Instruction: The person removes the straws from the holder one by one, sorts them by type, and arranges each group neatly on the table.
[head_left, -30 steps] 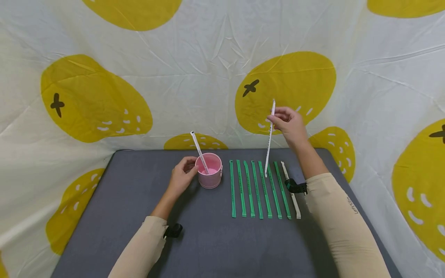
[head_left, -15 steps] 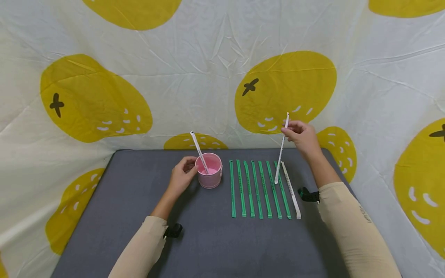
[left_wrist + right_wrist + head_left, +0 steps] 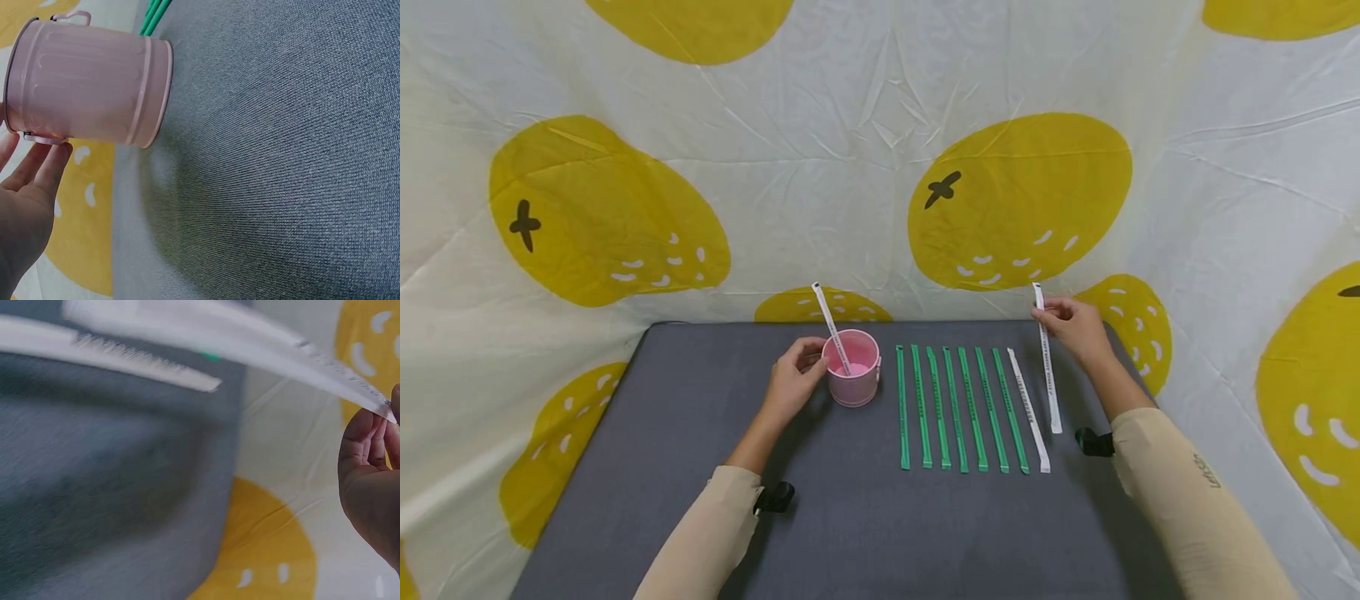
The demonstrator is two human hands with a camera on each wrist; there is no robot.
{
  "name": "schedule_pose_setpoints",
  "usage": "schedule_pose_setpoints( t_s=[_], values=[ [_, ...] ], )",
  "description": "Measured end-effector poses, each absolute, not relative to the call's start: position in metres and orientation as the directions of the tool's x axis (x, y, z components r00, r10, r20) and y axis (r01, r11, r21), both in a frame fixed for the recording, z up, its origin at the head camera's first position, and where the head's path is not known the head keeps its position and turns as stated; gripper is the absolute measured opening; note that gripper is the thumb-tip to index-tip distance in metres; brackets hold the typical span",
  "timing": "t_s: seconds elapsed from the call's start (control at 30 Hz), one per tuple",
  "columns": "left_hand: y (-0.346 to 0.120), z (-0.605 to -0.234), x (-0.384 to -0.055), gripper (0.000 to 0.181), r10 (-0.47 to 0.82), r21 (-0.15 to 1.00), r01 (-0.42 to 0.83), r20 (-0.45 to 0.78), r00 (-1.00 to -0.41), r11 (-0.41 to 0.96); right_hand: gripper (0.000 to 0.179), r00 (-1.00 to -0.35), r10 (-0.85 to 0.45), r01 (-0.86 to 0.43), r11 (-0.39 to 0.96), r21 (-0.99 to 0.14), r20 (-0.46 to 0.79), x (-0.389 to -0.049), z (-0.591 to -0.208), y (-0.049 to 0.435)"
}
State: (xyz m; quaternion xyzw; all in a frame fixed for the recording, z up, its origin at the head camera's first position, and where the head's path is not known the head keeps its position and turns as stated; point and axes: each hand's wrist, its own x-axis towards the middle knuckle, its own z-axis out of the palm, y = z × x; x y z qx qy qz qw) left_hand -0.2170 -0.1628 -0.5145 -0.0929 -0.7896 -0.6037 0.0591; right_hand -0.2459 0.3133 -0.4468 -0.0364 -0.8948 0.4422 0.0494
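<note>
My left hand [image 3: 795, 375] holds a small pink metal bucket [image 3: 853, 389] by its side, fingertips at the little side handle in the left wrist view. One white paper-wrapped straw [image 3: 827, 315] leans inside the bucket. My right hand [image 3: 1077, 327] pinches another white paper-wrapped straw [image 3: 1047, 375] near its top end. That straw hangs down, slightly tilted, to the right of a row on the table. The row has several green wrapped straws [image 3: 966, 408] and, at its right end, a white wrapped straw [image 3: 1028, 408], also seen lying below the held one in the right wrist view.
A dark grey cloth-covered table [image 3: 850, 533] carries everything. Behind it hangs a white curtain [image 3: 820, 167] with yellow fruit shapes. Black straps sit on both wrists.
My right hand has moved right and down with the straw, from over the green straws to beyond the white one at the row's end. The left hand and bucket stay put.
</note>
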Motion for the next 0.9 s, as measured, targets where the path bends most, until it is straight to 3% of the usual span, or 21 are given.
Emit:
schedule_pose_setpoints(
  t_s=[0.3,0.9],
  values=[
    [-0.162,-0.517,-0.219,0.034,0.076,0.935,0.224,0.211,-0.975,0.276,0.047,-0.995,0.088,0.037,0.746,-0.665,0.043,-0.238,-0.483,0.328],
    [-0.160,-0.518,-0.219,0.036,0.083,0.935,0.235,0.221,-0.972,0.266,0.046,-0.991,0.097,0.132,0.786,-0.604,-0.090,-0.227,-0.530,0.341]
  ],
)
